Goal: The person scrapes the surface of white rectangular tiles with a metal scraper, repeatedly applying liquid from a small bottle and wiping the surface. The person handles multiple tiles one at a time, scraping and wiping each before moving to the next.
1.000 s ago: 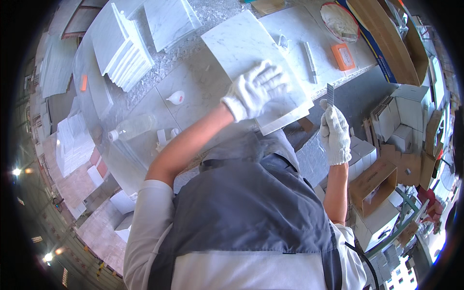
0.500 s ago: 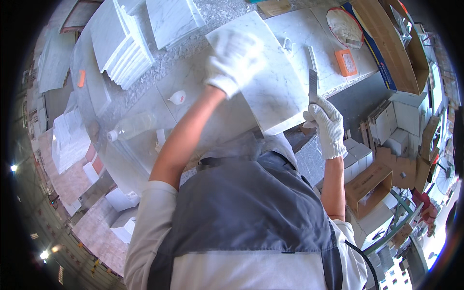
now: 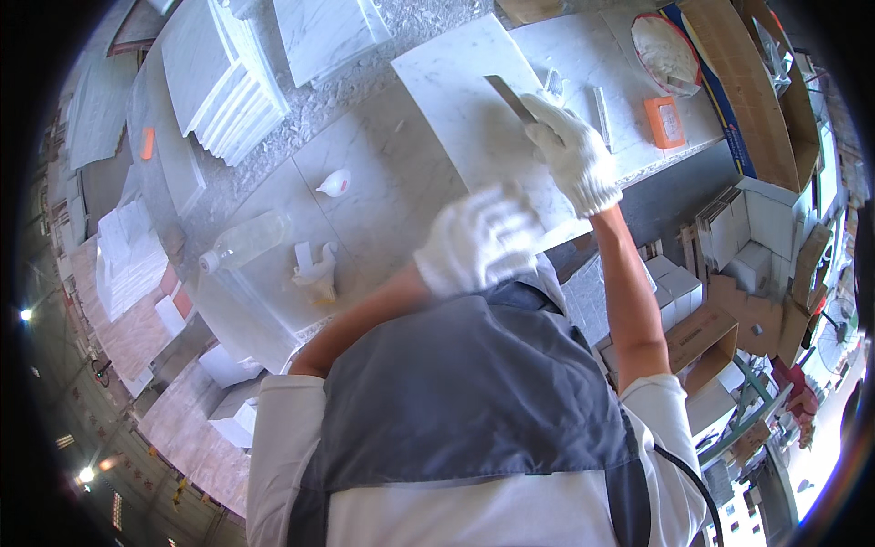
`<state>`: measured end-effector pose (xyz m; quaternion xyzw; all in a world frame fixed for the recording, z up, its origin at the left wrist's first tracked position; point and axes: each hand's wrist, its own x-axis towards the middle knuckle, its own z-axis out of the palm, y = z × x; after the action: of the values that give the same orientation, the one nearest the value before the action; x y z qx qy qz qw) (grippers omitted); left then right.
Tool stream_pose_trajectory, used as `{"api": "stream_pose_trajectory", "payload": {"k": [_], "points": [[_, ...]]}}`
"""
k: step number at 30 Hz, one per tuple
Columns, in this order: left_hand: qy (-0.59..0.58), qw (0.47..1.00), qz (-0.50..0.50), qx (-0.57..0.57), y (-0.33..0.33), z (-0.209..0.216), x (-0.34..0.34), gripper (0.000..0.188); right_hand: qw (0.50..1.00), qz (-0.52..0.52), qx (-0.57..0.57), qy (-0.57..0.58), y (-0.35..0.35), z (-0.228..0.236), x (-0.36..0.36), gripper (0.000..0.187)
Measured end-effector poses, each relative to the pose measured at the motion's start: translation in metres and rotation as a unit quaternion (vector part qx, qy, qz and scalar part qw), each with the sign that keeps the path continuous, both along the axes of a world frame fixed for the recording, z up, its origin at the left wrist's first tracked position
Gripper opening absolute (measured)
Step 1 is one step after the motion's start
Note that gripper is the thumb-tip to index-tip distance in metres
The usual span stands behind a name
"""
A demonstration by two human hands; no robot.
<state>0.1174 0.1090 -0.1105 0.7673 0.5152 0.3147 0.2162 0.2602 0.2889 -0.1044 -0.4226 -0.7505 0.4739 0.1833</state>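
White knitted gloves cover both of my hands. My right hand [image 3: 576, 159] grips a flat grey metal strip [image 3: 510, 98], holding it over a pale marble tile [image 3: 456, 73]; the strip's exact kind is unclear. My left hand [image 3: 478, 242], smeared by motion, is at the tile's near left edge with its fingers apart and nothing visible in them. Whether it touches the tile I cannot tell. Beneath the tile lies a broad marble surface [image 3: 365, 132].
Stacked marble tiles [image 3: 223, 87] stand at the far left. A clear bottle [image 3: 246, 242] and a small white squeeze bottle [image 3: 335, 182] lie left of my hands. To the right are an orange box [image 3: 663, 123], a red-rimmed round container [image 3: 665, 53] and a cardboard box [image 3: 743, 82].
My left hand has come back from the tile's far part to its near edge. My right hand has swung the grey strip leftward and away from me, over the tile.
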Motion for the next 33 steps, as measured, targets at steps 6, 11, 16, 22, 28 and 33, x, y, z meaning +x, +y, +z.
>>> {"api": "stream_pose_trajectory", "payload": {"k": [6,11,16,22,28,33], "points": [[0.092,0.994,0.046,0.049,0.022,0.008,-0.022,0.045,0.981,0.104,0.16,-0.043,0.022,-0.009,-0.016,0.031],[0.078,0.992,0.067,0.069,0.016,-0.005,-0.016,0.042,0.971,0.143,0.193,-0.008,0.031,-0.018,-0.019,0.035],[0.068,0.993,0.063,0.07,0.018,-0.005,-0.018,0.04,0.941,0.185,0.272,-0.085,0.038,-0.018,-0.021,0.036],[0.07,0.994,0.064,0.056,0.017,-0.003,-0.016,0.039,0.973,0.163,0.164,0.015,0.046,-0.019,-0.03,0.038],[0.073,0.993,0.064,0.062,0.018,-0.005,-0.017,0.038,0.944,0.198,0.261,-0.04,0.039,-0.019,-0.023,0.041],[0.076,0.993,0.074,0.061,0.018,-0.005,-0.015,0.037,0.953,0.196,0.212,-0.095,0.046,-0.017,-0.028,0.039]]}}
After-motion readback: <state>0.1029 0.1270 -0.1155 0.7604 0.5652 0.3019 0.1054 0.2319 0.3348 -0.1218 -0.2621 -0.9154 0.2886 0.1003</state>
